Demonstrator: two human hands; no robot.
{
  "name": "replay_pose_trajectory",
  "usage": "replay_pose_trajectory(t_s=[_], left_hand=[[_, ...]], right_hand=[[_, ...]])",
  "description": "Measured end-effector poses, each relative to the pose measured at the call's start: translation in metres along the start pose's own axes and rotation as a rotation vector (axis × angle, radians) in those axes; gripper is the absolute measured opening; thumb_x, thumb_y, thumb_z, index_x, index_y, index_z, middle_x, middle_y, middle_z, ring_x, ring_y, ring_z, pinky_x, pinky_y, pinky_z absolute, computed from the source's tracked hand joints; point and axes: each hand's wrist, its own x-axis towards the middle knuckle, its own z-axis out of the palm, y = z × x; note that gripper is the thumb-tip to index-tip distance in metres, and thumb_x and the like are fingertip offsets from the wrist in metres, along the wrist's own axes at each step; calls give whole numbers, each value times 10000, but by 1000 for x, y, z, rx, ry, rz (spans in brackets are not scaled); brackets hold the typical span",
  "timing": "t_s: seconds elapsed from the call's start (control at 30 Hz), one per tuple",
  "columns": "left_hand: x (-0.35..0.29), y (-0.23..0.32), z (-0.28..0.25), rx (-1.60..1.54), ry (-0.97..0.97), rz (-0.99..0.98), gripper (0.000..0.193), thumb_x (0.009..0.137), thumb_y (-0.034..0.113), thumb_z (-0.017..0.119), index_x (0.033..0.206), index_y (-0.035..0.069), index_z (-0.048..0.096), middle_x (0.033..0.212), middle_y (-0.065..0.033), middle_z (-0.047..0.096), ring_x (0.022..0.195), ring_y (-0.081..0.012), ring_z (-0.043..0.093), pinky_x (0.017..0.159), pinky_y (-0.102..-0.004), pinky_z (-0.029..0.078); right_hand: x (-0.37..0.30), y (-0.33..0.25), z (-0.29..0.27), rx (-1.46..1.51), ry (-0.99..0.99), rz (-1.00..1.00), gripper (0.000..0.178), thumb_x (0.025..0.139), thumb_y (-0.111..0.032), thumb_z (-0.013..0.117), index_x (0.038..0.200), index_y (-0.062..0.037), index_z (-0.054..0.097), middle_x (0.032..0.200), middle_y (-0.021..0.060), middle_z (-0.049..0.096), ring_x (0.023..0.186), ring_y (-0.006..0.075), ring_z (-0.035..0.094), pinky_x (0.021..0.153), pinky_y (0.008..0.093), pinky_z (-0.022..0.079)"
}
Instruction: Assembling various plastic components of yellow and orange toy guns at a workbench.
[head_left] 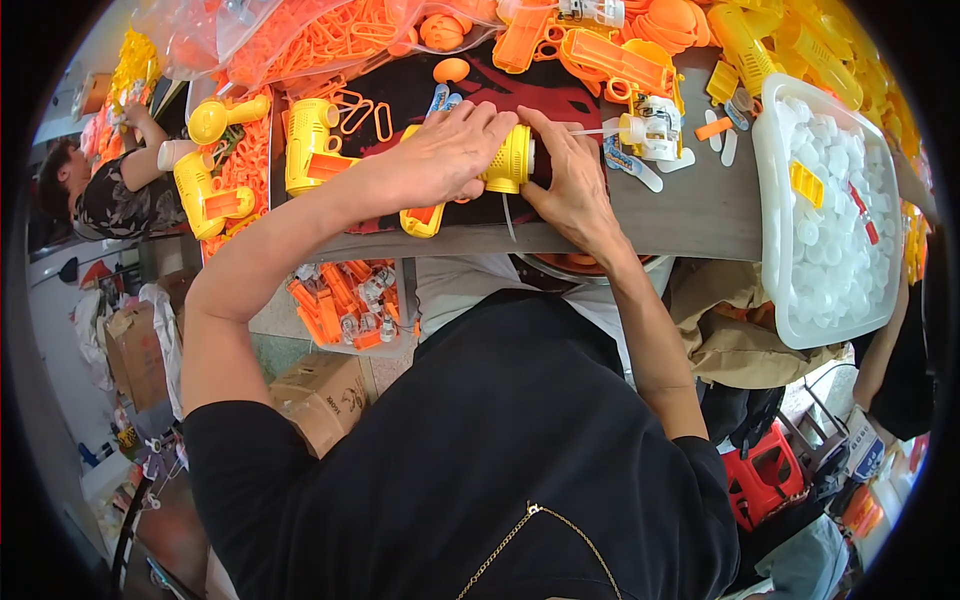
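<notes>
Yellow toy (509, 160) is mid-scene over the table (695, 222), left hand (440, 155) gripping it from above, right hand (572, 185) curled around its right end. White tub (772, 190) sits off right, pretty full.

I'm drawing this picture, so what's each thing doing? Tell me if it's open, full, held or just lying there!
Middle yellow toy piece, held in both hands
Left hand, closed over it
Right hand, fingers around its round end
Next yellow toy piece leftward, not held
Orange loops, lying loose
White tub, open, full of pale pieces
Tray below the table, open, holding orange parts
</notes>
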Motion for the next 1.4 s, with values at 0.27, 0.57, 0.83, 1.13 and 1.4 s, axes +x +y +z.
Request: replay_pose_trajectory(t_s=[0.27,0.57,0.83,1.13,1.4], left_hand=[[0,2,11,51,61,-42,833,742,108,756,1437,-12,312,1275,-214,461,1224,-396,467,966,-515,432],[-53,-27,19,-1003,336,-306,996,764,286,854,1511,14,254,1358,-218,520,1224,-276,565,1053,-355,435],[-49,10,25,-1106,343,-178,623,790,186,831,1317,37,534,1136,-87,676,1038,-181,652,946,-333,511],[-59,40,24,-480,665,-53,604,722,225,838,1224,50,549,1114,-133,629,995,-336,664,850,-421,546],[-73,42,24,-580,724,14,600,717,93,855,1256,58,594,1160,-99,628,1089,-242,626,958,-345,502]], right_hand=[[15,1,-19,341,-226,174,802,825,-177,770,1506,-42,369,1362,172,553,1279,277,512,1104,394,381],[-16,-14,-26,370,-193,94,696,840,-100,769,1447,-44,431,1345,135,573,1278,244,523,1100,356,387],[-2,-64,-43,258,-173,6,642,835,-196,776,1388,-46,485,1360,112,550,1231,231,549,1150,396,334],[-12,-69,-35,381,-127,13,522,862,-102,749,1340,-14,557,1251,110,632,1227,201,558,1067,353,433],[-4,-54,-25,691,-97,167,257,897,-103,701,1127,5,668,1241,102,632,1153,181,595,1035,326,434]])
